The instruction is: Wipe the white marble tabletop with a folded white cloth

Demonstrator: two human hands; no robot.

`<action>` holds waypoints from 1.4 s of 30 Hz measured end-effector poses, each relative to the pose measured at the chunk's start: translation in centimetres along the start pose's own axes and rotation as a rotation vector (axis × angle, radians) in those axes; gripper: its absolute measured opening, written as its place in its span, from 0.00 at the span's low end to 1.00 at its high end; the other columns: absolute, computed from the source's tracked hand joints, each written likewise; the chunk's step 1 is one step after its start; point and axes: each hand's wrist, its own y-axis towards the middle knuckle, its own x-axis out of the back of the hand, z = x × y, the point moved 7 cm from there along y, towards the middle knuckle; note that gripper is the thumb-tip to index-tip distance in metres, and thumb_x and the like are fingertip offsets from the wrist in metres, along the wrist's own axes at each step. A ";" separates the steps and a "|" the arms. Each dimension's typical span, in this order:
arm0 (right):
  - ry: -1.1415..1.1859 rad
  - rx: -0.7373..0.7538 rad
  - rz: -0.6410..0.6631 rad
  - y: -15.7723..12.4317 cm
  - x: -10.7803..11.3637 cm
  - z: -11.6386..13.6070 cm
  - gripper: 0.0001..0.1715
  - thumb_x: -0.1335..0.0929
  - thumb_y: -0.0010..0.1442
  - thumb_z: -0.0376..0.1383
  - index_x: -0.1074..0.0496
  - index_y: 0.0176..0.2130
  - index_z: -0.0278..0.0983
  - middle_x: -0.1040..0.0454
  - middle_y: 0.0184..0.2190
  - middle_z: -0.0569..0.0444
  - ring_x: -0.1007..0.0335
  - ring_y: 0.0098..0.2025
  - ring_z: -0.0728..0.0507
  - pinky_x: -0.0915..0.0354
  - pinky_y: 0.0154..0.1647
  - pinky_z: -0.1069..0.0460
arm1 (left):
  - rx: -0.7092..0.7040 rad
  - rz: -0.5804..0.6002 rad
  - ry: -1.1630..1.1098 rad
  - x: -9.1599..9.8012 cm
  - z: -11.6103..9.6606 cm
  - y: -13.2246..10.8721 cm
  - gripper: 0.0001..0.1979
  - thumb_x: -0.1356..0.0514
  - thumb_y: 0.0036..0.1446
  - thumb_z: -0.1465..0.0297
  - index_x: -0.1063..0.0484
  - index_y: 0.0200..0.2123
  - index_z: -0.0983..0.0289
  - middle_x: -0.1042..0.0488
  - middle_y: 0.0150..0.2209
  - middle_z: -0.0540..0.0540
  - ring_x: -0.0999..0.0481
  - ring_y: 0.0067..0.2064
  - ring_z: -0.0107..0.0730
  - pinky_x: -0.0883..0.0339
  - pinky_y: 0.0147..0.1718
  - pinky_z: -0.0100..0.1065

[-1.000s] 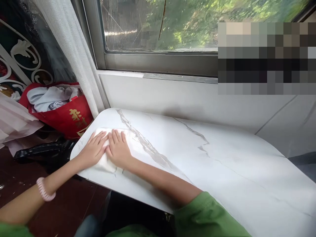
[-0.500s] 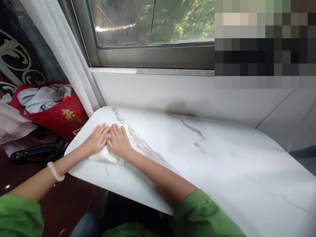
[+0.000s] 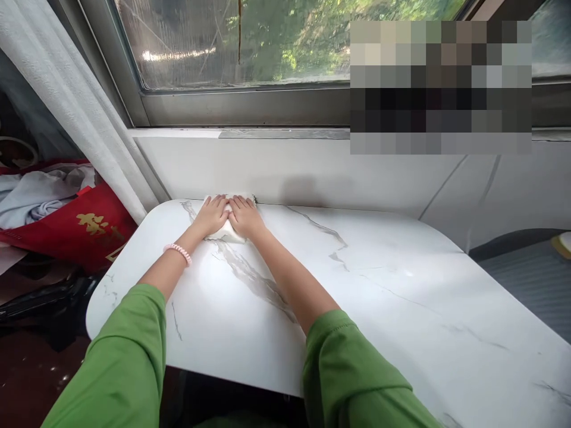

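Cloth [image 3: 225,233], white and folded small, lies at the far edge of the marble tabletop [image 3: 379,309], right against the wall beneath the window [image 3: 232,41]. The left hand [image 3: 211,216] and right hand [image 3: 245,217] press flat on it side by side, touching, each grip spread open with fingers straight rather than clutching. A pink bracelet [image 3: 178,252] circles the left wrist; a white curtain [image 3: 66,101] and a red bag [image 3: 75,229] sit off to the left.
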 end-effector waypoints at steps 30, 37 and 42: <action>-0.044 -0.026 0.138 -20.5 6.1 -0.4 0.34 0.47 0.63 0.35 0.51 0.65 0.27 0.53 0.66 0.44 0.62 0.68 0.42 0.56 0.67 0.39 | -0.256 0.026 -0.126 1.7 -18.0 -11.5 0.29 0.56 0.59 0.70 0.49 0.63 0.73 0.52 0.65 0.66 0.58 0.67 0.47 0.65 0.62 0.57; -0.075 -0.127 0.088 -10.3 4.9 -8.9 0.33 0.46 0.60 0.31 0.45 0.62 0.25 0.46 0.64 0.44 0.55 0.66 0.42 0.56 0.66 0.43 | -0.061 -0.135 -0.014 -0.3 -15.0 0.4 0.23 0.53 0.61 0.71 0.38 0.58 0.66 0.39 0.61 0.63 0.45 0.63 0.47 0.59 0.62 0.52; -0.025 -0.196 0.026 -7.2 4.6 -12.9 0.32 0.45 0.60 0.31 0.44 0.62 0.25 0.45 0.64 0.44 0.54 0.66 0.42 0.58 0.65 0.45 | -0.074 -0.108 -0.025 -1.7 -14.5 5.1 0.22 0.54 0.62 0.72 0.39 0.58 0.69 0.38 0.60 0.64 0.42 0.62 0.45 0.54 0.61 0.48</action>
